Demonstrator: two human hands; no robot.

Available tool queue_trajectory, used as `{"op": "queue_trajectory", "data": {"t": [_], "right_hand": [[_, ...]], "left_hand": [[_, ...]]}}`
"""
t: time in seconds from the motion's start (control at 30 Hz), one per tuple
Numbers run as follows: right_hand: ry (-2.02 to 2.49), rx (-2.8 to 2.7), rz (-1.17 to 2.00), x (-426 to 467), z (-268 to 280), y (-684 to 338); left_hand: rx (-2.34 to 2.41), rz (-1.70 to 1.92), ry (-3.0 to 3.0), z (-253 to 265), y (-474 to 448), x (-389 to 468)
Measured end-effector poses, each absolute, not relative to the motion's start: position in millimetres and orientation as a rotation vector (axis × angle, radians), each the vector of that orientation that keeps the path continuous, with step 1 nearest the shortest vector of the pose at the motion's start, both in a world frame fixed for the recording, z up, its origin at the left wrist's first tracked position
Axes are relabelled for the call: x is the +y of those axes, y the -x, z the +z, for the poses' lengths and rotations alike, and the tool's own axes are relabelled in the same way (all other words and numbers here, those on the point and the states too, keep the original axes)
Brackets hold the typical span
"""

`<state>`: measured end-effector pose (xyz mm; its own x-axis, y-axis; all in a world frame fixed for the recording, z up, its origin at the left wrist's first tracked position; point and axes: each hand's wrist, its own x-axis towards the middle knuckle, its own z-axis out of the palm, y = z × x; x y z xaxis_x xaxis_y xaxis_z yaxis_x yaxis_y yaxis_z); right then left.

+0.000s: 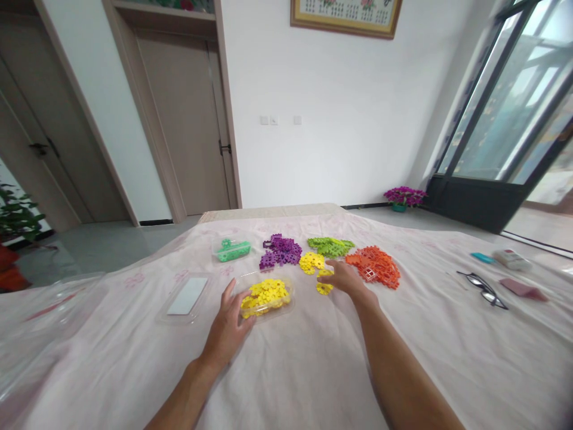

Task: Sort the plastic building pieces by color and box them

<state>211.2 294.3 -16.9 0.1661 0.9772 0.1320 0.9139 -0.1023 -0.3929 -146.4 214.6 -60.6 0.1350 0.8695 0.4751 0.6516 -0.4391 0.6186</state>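
Observation:
My left hand (231, 316) grips the left end of a clear plastic box (293, 298), its thumb along the near side. Inside the box lie many yellow flower-shaped plastic pieces (268, 292). To the right, my right hand (344, 278) reaches down to a few loose yellow pieces (324, 288) on the cloth, its fingertips touching them; whether it pinches one is hard to make out. A small heap of yellow pieces (310, 261) lies just beyond. Purple pieces (283, 249), lime green pieces (330, 245) and orange-red pieces (376, 267) form separate piles behind and beside it.
A clear box with green pieces (234, 251) stands at the back left. Left of my hand lies a clear lid (188, 297) with a white card. Eyeglasses (484, 289), a pink cloth (523, 289) and a teal item (482, 257) lie at right; large clear plastic packaging (49, 316) is far left.

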Motion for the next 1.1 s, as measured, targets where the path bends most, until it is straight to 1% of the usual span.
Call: {"op": "queue_trajectory", "data": {"t": [0.17,0.27,0.47,0.7,0.9,1.1], "right_hand": [[2.255,-1.864,0.198,289,-16,-215],[2.221,-1.902,0.202,289,-17,-212],[2.118,-1.869,0.398,295,-25,-216],[1.989,-1.882,0.483,298,-28,-218],[1.992,-1.827,0.609,299,-28,-215],[2.015,-1.844,0.579,300,-30,-216]], "left_hand": [[1.495,1.177,-2.159,-61,146,215],[1.503,1.183,-2.169,-60,146,215],[1.507,1.165,-2.172,-58,145,214],[1.508,1.150,-2.170,-58,145,214],[1.512,1.176,-2.181,-60,146,215],[1.521,1.135,-2.175,-60,146,215]]}}
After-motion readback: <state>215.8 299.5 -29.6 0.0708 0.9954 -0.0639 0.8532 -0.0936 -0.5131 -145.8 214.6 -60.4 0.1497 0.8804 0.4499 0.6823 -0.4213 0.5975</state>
